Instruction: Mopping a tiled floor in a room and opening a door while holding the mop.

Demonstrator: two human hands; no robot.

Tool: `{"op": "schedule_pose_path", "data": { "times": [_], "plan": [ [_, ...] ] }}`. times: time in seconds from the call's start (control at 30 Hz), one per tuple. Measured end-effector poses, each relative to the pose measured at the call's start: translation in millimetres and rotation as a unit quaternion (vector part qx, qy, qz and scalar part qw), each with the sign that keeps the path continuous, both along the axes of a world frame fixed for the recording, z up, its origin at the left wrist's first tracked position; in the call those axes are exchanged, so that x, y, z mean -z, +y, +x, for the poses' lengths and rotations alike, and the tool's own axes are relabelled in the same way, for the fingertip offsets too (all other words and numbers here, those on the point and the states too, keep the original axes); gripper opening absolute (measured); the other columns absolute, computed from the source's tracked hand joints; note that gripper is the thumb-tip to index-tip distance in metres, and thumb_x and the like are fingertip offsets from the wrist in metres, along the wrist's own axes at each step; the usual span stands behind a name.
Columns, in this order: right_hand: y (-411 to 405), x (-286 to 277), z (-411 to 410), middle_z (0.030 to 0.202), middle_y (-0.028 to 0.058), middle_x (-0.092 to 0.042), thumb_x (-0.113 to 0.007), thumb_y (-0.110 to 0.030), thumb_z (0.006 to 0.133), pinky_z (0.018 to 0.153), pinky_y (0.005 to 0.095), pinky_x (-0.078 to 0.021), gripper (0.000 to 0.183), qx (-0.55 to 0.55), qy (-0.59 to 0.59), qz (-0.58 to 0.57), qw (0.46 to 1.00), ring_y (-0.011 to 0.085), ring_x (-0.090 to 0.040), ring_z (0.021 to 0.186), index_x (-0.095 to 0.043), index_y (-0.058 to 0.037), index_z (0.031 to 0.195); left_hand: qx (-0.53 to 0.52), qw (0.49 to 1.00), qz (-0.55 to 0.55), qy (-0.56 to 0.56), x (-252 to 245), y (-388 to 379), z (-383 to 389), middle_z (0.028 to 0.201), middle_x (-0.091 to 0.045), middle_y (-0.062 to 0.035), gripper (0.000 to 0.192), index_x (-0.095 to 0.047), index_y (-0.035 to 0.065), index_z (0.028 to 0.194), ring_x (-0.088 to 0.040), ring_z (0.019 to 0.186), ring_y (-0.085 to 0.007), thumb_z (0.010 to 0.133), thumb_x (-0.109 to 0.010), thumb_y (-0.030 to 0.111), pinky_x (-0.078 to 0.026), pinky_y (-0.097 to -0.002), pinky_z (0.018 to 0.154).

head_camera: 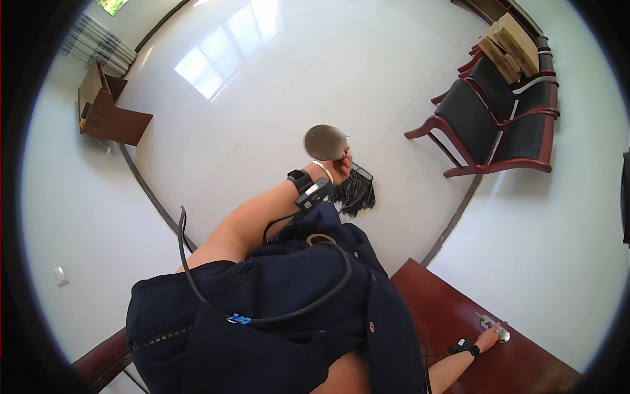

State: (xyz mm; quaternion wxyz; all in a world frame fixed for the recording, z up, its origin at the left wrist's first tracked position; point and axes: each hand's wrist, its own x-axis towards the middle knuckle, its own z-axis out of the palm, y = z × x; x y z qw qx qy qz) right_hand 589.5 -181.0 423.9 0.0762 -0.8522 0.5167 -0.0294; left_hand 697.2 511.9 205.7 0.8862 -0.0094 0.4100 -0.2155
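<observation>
My left hand (341,166) is curled around the handle of a mop, out in front of my torso. The handle (325,143) points up toward the camera, so its top looks like a blurred, grey-brown disc. Below the hand, the mop head (355,192) of dark strands hangs from a grey clamp, near the pale floor. Down at the lower right, my right hand (487,338) grasps a round metal doorknob (503,335) on a dark red wooden door (443,305). A metal latch fitting (486,321) sits beside the knob.
Black-seated chairs (467,125) with red-brown wooden frames line the wall on the right, with cardboard boxes (517,47) on the farther ones. A brown desk (115,111) stands at the left wall. A black cable (315,305) loops across my dark shirt. Glossy tiles cover the floor (275,113).
</observation>
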Motion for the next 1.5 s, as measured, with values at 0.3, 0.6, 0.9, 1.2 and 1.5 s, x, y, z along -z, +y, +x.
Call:
{"op": "schedule_pose_path", "data": {
  "times": [0.3, 0.6, 0.9, 1.2, 1.5],
  "plan": [
    [293.0, -154.3, 78.3, 0.124, 0.0146, -0.047, -0.045, -0.018, 0.091, 0.093, 0.0328, -0.0372, 0.038, -0.453, -0.270, -0.067, 0.847, 0.0227, -0.046, 0.111, -0.042, 0.0017, 0.123, 0.223, 0.963, 0.138, -0.062, -28.4, -103.7, 59.1, 0.050, -0.047, 0.0003, 0.022, -0.046, 0.0146, 0.059, -0.046, 0.042, -0.0115, 0.072, -0.048, 0.032, -0.033, -0.0247, 0.035],
    [582.7, -66.1, 128.0, 0.098, 0.0064, -0.055, -0.065, -0.017, 0.066, 0.088, 0.0438, -0.0363, 0.036, -0.729, 0.103, -0.383, 0.558, 0.0219, -0.052, 0.092, -0.059, -0.0074, 0.100, 0.283, 0.951, 0.101, -0.068, 18.8, -51.5, 98.7, 0.052, -0.046, -0.0005, 0.019, -0.045, 0.0139, 0.063, -0.047, 0.046, -0.0130, 0.072, -0.055, 0.027, -0.035, -0.0234, 0.039],
    [821.5, 52.7, 173.1, 0.053, -0.0001, -0.037, -0.056, -0.007, 0.069, 0.049, 0.0267, -0.0288, 0.004, -0.724, 0.206, -0.522, 0.401, 0.0117, -0.037, 0.049, -0.053, -0.0062, 0.071, 0.089, 0.992, 0.047, 0.078, 241.0, 170.0, 128.5, 0.070, -0.054, -0.0054, 0.012, -0.047, 0.0062, 0.077, -0.056, 0.062, -0.0205, 0.075, -0.054, 0.016, -0.051, -0.0313, 0.056],
    [962.7, 56.6, 131.7, 0.053, 0.0007, -0.038, -0.054, -0.003, 0.069, 0.050, 0.0273, -0.0312, 0.008, -0.687, 0.237, -0.523, 0.444, 0.0136, -0.040, 0.048, -0.048, -0.0085, 0.068, -0.003, 0.974, -0.165, 0.157, 270.6, 297.6, 117.3, 0.058, -0.053, -0.0009, 0.015, -0.051, 0.0050, 0.072, -0.052, 0.049, -0.0130, 0.077, -0.055, 0.018, -0.048, -0.0221, 0.048],
    [813.6, -81.1, -4.6, 0.060, 0.0033, -0.038, -0.052, 0.000, 0.069, 0.052, 0.0305, -0.0341, 0.011, -0.574, 0.299, -0.578, 0.496, 0.0179, -0.042, 0.054, -0.045, -0.0089, 0.067, 0.115, 0.981, -0.113, 0.112, 158.1, 125.5, 17.4, 0.066, -0.053, -0.0070, 0.019, -0.044, 0.0067, 0.063, -0.053, 0.060, -0.0183, 0.078, -0.051, 0.016, -0.051, -0.0290, 0.055]
  ]
}}
